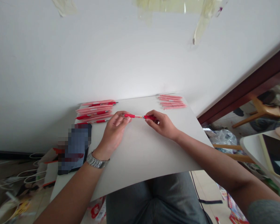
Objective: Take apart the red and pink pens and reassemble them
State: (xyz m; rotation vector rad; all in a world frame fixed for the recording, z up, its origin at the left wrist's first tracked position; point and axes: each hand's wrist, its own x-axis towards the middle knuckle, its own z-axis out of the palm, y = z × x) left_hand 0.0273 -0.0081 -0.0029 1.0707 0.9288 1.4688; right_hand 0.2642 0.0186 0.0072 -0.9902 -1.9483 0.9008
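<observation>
My left hand (118,129) is closed on the red grip end of a pen (130,115). A pale, thin middle section (138,117) of the pen runs across to my right hand (161,124), whose fingers pinch its other red part. Whether the two red parts are joined or drawn apart I cannot tell. Left of my left hand lies a pile of pink and red pens (94,110). Beyond my right hand, several pink pens (171,102) lie side by side near the wall.
Both hands are above a white table (149,155) set against a white wall (130,62). A blurred-out phone-like object (77,146) lies at the table's left edge. Cables (25,177) are on the left, a wooden chair (261,109) and a second white table (249,140) on the right.
</observation>
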